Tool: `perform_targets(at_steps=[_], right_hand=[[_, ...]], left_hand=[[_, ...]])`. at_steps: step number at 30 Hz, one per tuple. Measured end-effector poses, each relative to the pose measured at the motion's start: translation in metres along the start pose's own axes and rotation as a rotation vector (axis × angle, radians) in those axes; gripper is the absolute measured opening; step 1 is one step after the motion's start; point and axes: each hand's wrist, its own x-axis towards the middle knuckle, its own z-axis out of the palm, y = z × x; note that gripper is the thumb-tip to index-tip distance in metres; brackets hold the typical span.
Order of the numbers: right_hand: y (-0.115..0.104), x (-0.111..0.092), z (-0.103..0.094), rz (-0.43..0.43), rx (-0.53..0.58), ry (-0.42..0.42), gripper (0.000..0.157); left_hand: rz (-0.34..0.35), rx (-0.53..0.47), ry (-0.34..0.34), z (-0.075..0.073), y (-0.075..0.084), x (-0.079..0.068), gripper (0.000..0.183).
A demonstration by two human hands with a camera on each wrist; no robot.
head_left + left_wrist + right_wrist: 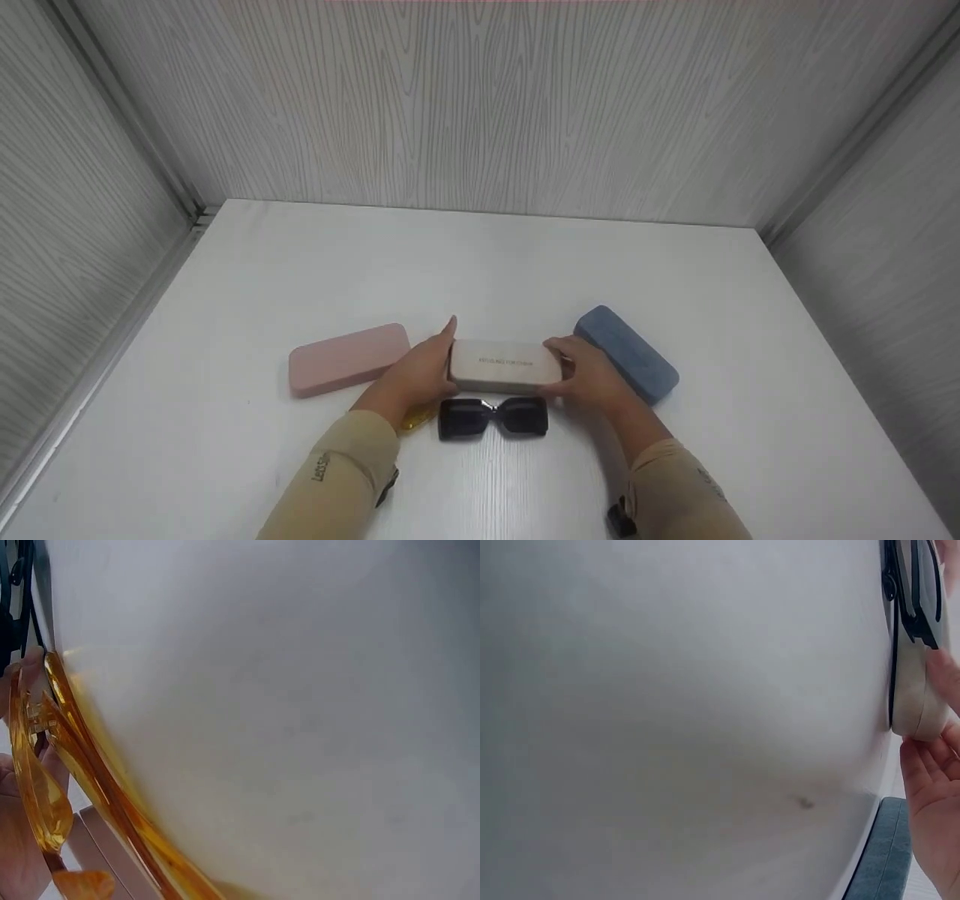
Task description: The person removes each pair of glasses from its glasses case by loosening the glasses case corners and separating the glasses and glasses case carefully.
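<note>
A cream-white glasses case [506, 364] with small lettering lies closed in the middle of the table. My left hand [424, 371] grips its left end and my right hand [589, 373] its right end, thumbs at the near side. In the right wrist view the right hand [934, 795] holds the end of the case [913, 694]. Dark sunglasses [465, 418] rest just in front of the case. Yellow-amber glasses [416, 420] lie partly hidden under my left wrist; their amber frame [56, 817] looms close in the left wrist view.
A pink glasses case [349, 358] lies to the left, beside my left hand. To the right a blue glasses case [630, 352] is set at a slant, next to my right hand. The white table [480, 262] is bounded by grey wood-grain panels [480, 105] at back and sides.
</note>
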Motion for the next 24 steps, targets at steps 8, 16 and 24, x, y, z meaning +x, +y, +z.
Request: perform_targets(at_steps=[8, 16, 24], right_hand=[[0.0012, -0.0033, -0.0004, 0.092, 0.027, -0.055, 0.082], [-0.0003, -0.0049, 0.0009, 0.166, 0.053, -0.04, 0.079], [0.0001, -0.0032, -0.0001, 0.168, 0.093, -0.031, 0.082]], left_hand=[[0.01, -0.01, 0.026, -0.0011, -0.0011, 0.0005, 0.068], [-0.035, -0.068, 0.022, -0.0017, 0.0001, -0.0031, 0.068], [-0.055, -0.123, 0.043, 0.0002, 0.0012, -0.0016, 0.071]])
